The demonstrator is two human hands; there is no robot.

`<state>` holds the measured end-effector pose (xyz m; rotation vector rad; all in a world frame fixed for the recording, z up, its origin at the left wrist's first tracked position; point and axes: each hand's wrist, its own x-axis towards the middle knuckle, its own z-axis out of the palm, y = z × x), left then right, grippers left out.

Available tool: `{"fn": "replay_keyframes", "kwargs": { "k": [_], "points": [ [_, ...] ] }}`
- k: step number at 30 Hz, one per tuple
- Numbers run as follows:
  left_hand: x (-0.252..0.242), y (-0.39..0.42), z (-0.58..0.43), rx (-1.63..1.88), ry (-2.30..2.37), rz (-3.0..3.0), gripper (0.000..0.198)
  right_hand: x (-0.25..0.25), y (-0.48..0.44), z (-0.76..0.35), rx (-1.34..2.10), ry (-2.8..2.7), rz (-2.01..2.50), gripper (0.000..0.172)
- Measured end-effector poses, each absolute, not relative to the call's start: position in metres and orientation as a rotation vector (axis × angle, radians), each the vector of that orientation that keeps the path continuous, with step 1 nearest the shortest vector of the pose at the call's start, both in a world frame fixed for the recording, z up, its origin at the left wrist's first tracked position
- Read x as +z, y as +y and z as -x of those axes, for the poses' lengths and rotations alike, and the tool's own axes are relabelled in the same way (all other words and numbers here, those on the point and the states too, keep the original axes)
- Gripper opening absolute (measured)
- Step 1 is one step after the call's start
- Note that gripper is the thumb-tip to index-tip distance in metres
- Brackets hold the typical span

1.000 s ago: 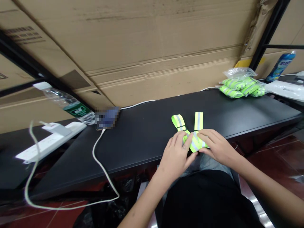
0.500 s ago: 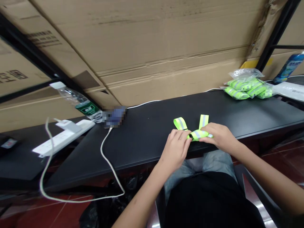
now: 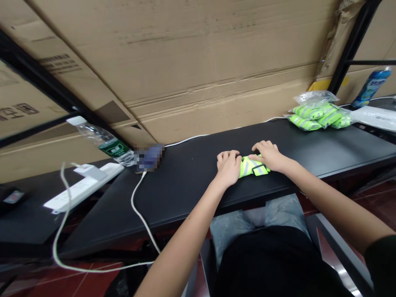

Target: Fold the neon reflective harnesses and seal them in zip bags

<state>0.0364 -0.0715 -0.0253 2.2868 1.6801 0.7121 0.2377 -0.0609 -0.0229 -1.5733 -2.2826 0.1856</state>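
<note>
A neon-yellow reflective strap [image 3: 247, 166] with grey stripes and a black buckle lies folded on the black table [image 3: 192, 177]. My left hand [image 3: 228, 167] is at its left end, fingers bent and wrapped round that edge. On the right end rests my right hand [image 3: 267, 156], its thumb on the strap and its fingers spread above the far side. Part of the strap is hidden beneath both hands.
Clear bags of neon-yellow straps [image 3: 320, 115] lie at the back right, near a white packet [image 3: 374, 117] and a blue bottle [image 3: 371, 87]. On the left are a clear bottle [image 3: 105, 142], a power strip [image 3: 83, 187], a white cable [image 3: 136, 206] and a blurred-out object [image 3: 150, 158].
The strap's two raised loops are now folded down flat on the table. My right hand has moved up onto the strap and its fingers have spread. My left hand has shifted slightly forward.
</note>
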Motion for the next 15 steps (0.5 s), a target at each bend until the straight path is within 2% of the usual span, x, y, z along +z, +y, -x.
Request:
{"fn": "replay_keyframes", "kwargs": {
  "k": [5, 7, 10, 15],
  "points": [
    [-0.024, -0.077, -0.041, 0.795, 1.893, -2.189, 0.039, -0.021, -0.082, -0.225, -0.246, -2.231, 1.513, 0.036],
    [-0.023, -0.081, -0.042, 0.843, 1.950, -2.133, 0.043, -0.020, -0.094, -0.221, -0.332, -2.253, 1.472, 0.043],
    [-0.024, -0.082, -0.042, 0.881, 1.896, -2.114, 0.036, -0.019, -0.112, -0.215, -0.273, -2.199, 1.530, 0.051],
    [-0.031, -0.074, -0.036, 0.992, 1.731, -2.058, 0.024, -0.019, -0.139, -0.197, -0.142, -2.142, 1.594, 0.041]
  ]
}}
